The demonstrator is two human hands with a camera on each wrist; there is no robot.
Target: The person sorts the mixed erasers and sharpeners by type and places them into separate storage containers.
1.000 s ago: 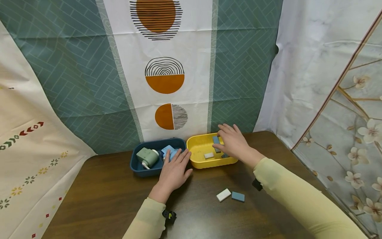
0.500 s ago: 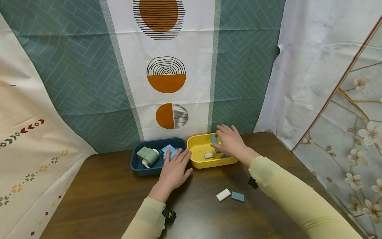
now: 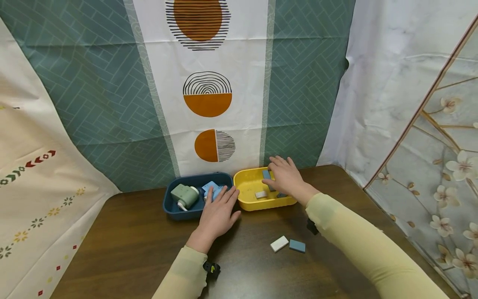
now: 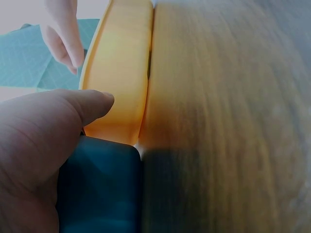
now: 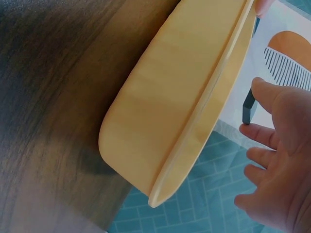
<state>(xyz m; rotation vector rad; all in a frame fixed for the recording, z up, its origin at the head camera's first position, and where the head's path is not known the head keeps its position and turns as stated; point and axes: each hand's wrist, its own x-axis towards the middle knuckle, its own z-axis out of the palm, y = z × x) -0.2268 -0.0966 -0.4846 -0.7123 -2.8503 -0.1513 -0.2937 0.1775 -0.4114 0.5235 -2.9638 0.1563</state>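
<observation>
Over the yellow bin (image 3: 249, 204), my right hand (image 3: 287, 179) pinches a small flat blue block (image 3: 266, 174) between thumb and index finger. In the right wrist view that block (image 5: 249, 108) shows as a dark slab between the fingertips, above the bin's rim. Beneath it inside the bin lie a white block (image 3: 261, 194) and another blue block (image 3: 272, 187); a further blue piece (image 3: 281, 194) is partly hidden by the hand. My left hand (image 3: 218, 218) has its fingers stretched over the front rim of the navy bin (image 3: 183, 215), with its thumb toward the yellow bin.
Inside the navy bin sit a green bottle-shaped item (image 3: 184, 196) and a light blue one (image 3: 211, 188), partly behind the left fingers. A white block (image 3: 279, 244) and a blue block (image 3: 297, 246) lie on the wooden table (image 3: 149, 253). Curtains hang behind both bins.
My right hand has shifted slightly left over the yellow bin, carrying the pinched blue block with it. The left hand and the blocks on the table stay where they were.
</observation>
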